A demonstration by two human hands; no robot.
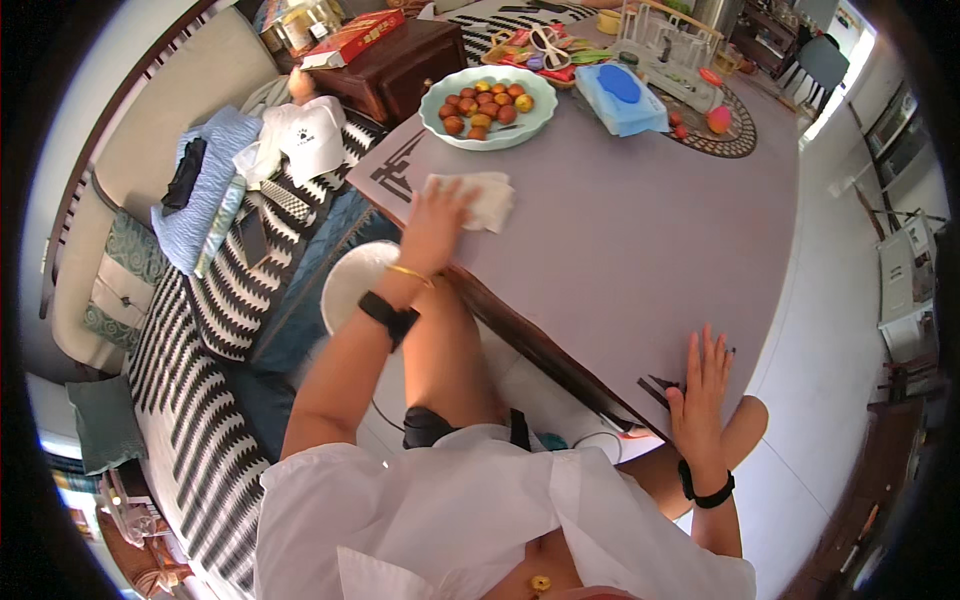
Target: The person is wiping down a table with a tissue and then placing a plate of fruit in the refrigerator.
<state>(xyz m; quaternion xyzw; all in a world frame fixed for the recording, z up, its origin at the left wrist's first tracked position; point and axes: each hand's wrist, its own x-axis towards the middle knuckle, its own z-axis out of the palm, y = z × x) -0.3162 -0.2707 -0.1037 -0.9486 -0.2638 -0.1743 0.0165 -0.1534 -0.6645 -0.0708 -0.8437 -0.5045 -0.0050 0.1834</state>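
My left hand (437, 225) lies over the left part of a folded white cloth (491, 202), pressing it against the grey tabletop (600, 240) near its left edge. Its fingers are slightly blurred. At the near right corner, my right hand (699, 397) rests flat with fingers apart and nothing in it. A dark printed corner pattern (656, 390) partly shows beside that thumb. Beyond the cloth stands a pale green scalloped bowl (536, 133) with several small red-brown and yellow fruits (487, 109) in it.
A blue wipes pack (622, 105) lies right of the bowl. Behind it are a glass rack (667, 45), a round woven mat (742, 131) and white-framed glasses (550, 49) on snacks. Below the left edge stands a white bin (352, 281); a sofa with striped covers (259, 300) runs along the left.
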